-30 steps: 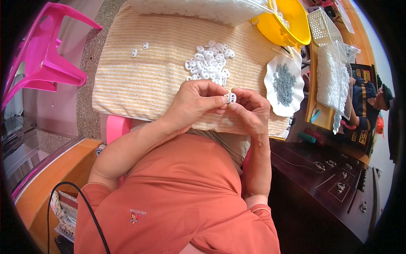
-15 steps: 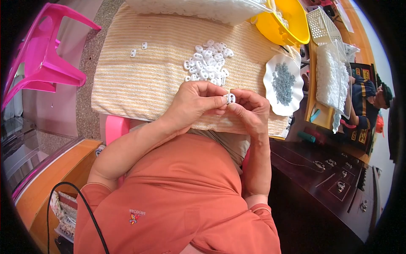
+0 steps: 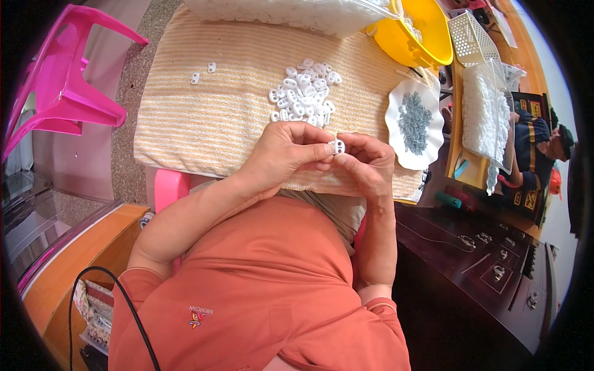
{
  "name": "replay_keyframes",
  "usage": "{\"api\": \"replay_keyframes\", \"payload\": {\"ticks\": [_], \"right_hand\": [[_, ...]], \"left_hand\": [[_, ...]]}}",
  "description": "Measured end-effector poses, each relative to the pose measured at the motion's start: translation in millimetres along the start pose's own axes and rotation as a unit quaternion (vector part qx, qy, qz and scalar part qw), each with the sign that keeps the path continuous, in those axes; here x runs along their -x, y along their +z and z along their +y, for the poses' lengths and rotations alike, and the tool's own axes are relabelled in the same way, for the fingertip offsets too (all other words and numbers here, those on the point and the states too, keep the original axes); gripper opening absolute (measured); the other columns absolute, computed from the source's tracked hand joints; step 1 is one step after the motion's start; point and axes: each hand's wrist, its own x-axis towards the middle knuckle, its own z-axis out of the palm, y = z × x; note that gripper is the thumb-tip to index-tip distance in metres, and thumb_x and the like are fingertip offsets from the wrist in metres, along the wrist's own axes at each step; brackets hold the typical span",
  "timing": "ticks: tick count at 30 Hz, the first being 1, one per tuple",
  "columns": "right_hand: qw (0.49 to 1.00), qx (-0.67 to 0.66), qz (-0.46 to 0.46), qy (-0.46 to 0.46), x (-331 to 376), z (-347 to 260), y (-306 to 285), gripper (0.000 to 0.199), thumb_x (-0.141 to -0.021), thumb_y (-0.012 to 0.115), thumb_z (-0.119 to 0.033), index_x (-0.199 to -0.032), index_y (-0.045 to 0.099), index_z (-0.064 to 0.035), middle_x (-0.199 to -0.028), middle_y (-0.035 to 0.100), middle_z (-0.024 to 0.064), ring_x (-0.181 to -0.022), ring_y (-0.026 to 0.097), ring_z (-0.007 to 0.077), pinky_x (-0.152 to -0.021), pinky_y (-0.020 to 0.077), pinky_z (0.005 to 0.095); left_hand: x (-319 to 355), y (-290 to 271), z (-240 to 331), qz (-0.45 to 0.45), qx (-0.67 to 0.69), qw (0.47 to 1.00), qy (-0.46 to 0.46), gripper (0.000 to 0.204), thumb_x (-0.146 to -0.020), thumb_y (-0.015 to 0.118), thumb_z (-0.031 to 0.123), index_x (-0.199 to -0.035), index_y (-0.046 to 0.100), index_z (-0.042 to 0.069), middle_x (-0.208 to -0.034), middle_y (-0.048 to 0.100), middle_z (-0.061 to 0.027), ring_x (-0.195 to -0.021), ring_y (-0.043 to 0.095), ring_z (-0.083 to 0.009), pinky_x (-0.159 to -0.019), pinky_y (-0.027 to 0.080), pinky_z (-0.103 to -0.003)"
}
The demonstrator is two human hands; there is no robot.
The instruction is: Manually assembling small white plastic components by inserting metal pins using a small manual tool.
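White was the small piece (image 3: pixel 339 146) with two holes, and it sat directly between your fingertips, its face turned up to you. Your left hand (image 3: pixel 284 150) pinched it from the left side, and your right hand (image 3: pixel 369 162) pinched it from the right side, so the two hands were grasping it together.

Just beyond the grip lay a pile of similar white pieces (image 3: pixel 303 93), and two loose pieces (image 3: pixel 211 67) were farther off to the left of it. Below all this was a striped beige cloth (image 3: pixel 204 117). To the right of the grip stood a white wavy-edged plate (image 3: pixel 399 148), which carried small grey parts (image 3: pixel 414 123). Farther beyond were a clear box (image 3: pixel 291 15) and a yellow container (image 3: pixel 442 37). A pink chair (image 3: pixel 74 99) stood well apart on the left, and another person (image 3: pixel 535 145) was far on the right.

Your forearms came together toward the grip, both elbows were bent, and each thumb pressed near its bent fingers, with the hands close above the near part of the cloth.
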Motion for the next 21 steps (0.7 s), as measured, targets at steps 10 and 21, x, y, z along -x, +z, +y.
{"api": "replay_keyframes", "payload": {"ticks": [10, 21], "right_hand": [[0.998, -0.045, -0.033, -0.006, 1.6, -1.8, -0.5, 0.031, -0.080, 0.067, 0.007, -0.110, 0.061, 0.0079, -0.097, 0.068, 0.0142, -0.086, 0.067, 0.0186, -0.078, 0.0548, 0.0282], [0.992, -0.090, -0.068, -0.063, -1.9, -2.7, 5.1, 0.031, -0.076, 0.073, 0.001, -0.106, 0.066, 0.0021, -0.102, 0.059, 0.0118, -0.089, 0.059, 0.0164, -0.079, 0.0485, 0.0263]], "left_hand": [[-1.6, -2.6, -1.2, -0.039, 0.047, 0.998, -0.015, 0.018, -0.085, 0.068, 0.004, -0.102, 0.064, 0.000, -0.090, 0.066, -0.0076, -0.080, 0.065, -0.0140, -0.074, 0.056, -0.026], [-4.2, -5.7, -0.1, -0.100, 0.061, 0.992, -0.044, 0.011, -0.085, 0.069, 0.009, -0.091, 0.061, 0.004, -0.087, 0.064, -0.0045, -0.080, 0.063, -0.0111, -0.073, 0.055, -0.025]]}}
